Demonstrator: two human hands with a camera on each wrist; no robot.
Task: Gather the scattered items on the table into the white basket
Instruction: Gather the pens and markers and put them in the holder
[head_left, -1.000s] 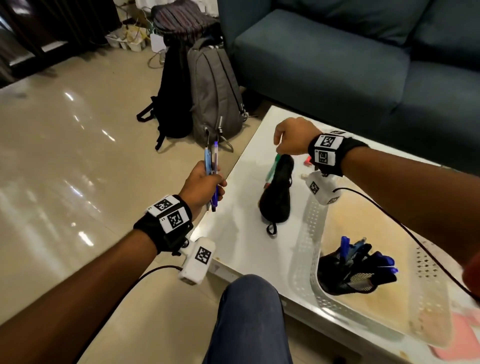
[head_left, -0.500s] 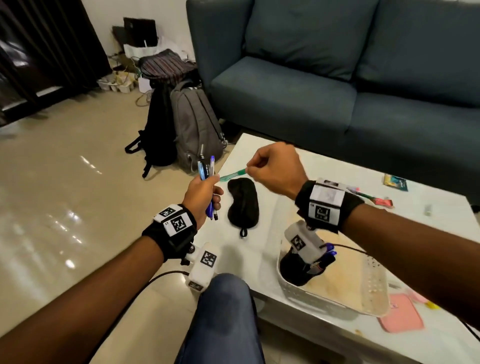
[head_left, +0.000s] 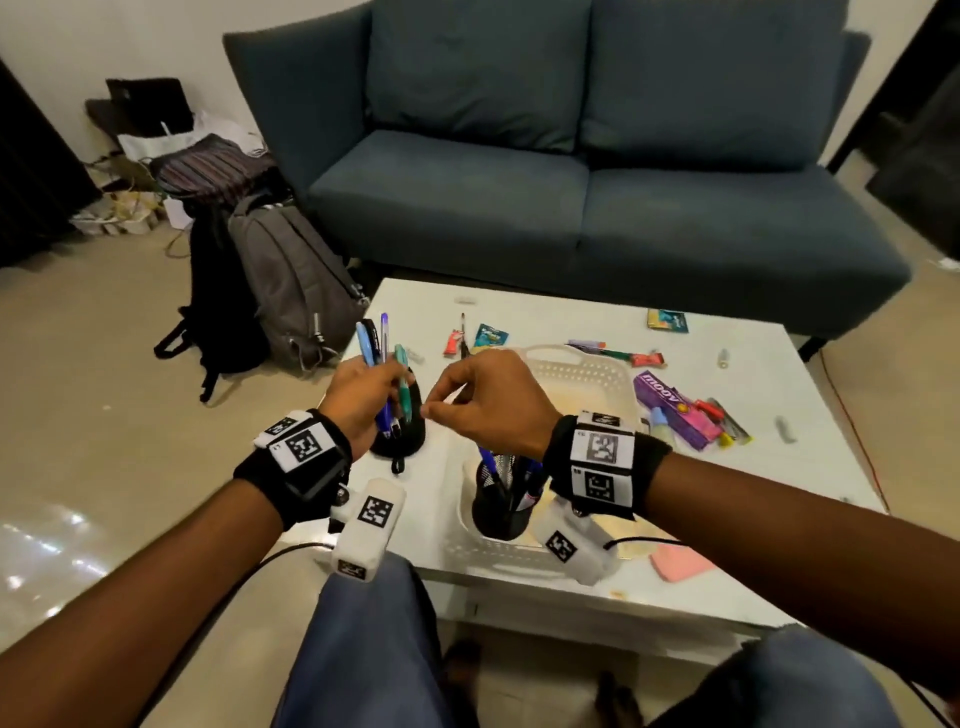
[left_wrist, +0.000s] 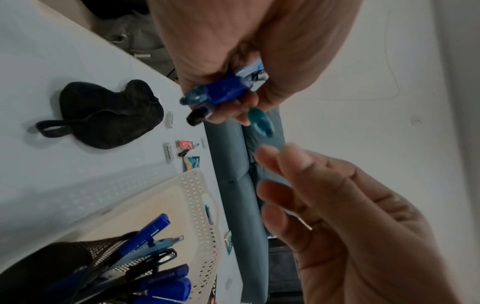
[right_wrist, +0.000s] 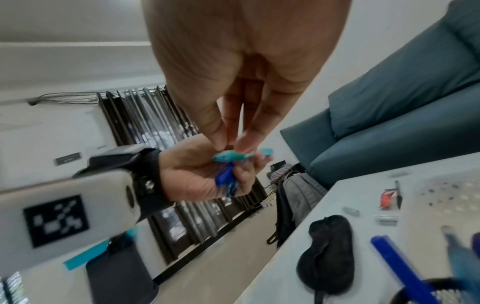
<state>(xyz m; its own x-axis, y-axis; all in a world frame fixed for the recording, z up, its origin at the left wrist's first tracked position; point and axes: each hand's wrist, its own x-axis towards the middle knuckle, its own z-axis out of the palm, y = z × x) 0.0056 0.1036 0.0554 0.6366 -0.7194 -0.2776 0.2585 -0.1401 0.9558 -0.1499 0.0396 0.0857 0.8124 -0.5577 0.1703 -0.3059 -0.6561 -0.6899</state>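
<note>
Pens (head_left: 382, 364) are standing bunched in the left hand (head_left: 358, 402), which is gripping them at centre-left of the head view, above a black eye mask (left_wrist: 109, 113). Just right, the right hand (head_left: 491, 402) is hovering with fingers loosely spread (holding nothing). The white basket (head_left: 582, 371) is sitting right of centre on the table (head_left: 571, 312).

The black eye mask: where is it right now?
In the head view the black eye mask lies on the table, left of the white basket, partly hidden behind the left hand.

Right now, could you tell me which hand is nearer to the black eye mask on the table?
Left. The left hand hovers directly over the eye mask; the right hand is off to its side, above the basket.
</note>
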